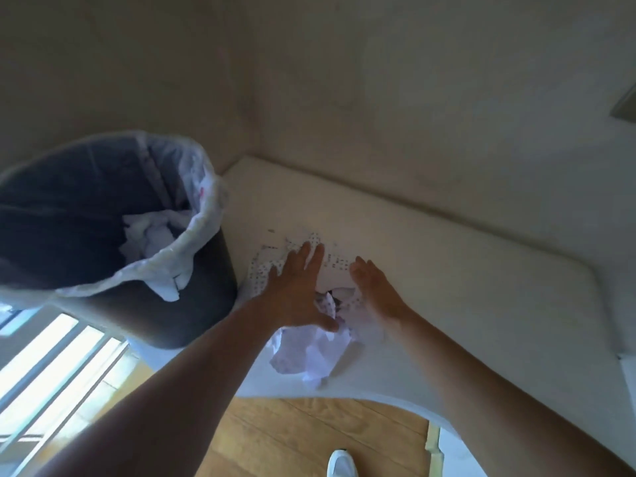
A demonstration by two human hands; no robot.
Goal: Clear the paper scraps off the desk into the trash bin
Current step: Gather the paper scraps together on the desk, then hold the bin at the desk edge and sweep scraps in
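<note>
A heap of white paper scraps [311,352] lies on the white desk [464,294], some crumpled, some printed with dots. My left hand [297,290] lies flat on the heap's left side, fingers spread. My right hand [377,287] rests on edge against the heap's right side, fingers straight. Neither hand grips anything. A dark grey trash bin [103,235] with a white plastic liner stands at the desk's left end, touching its edge, with crumpled paper inside.
The wall runs close behind the desk. The desk's front edge curves near my arms, with wooden floor [309,438] and a white shoe [341,463] below. A bright window or railing [51,366] shows at the lower left.
</note>
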